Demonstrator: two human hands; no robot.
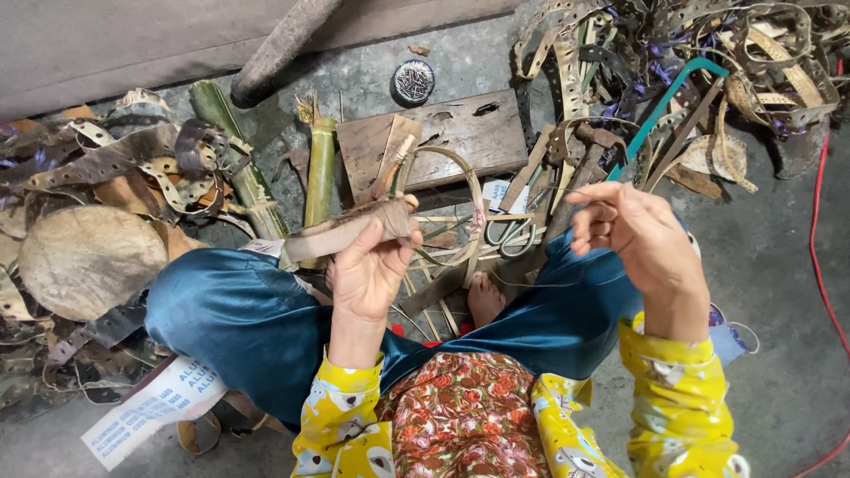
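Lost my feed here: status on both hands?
Left hand gripping flat brown strip. Right hand raised, fingers pinched on thin strand. Scissors on floor between; nothing blocking.

Person seated cross-legged on concrete floor (779, 265). Left hand (367, 270) grips a flat brown strip (350, 232), held roughly level above the knee. Right hand (633, 232) raised, fingertips pinched on a thin strand (531, 283). Scissors (509, 232), wooden block (443, 142) and teal-framed hacksaw (668, 102) lie ahead; punched strips (133, 164) heaped to the left.
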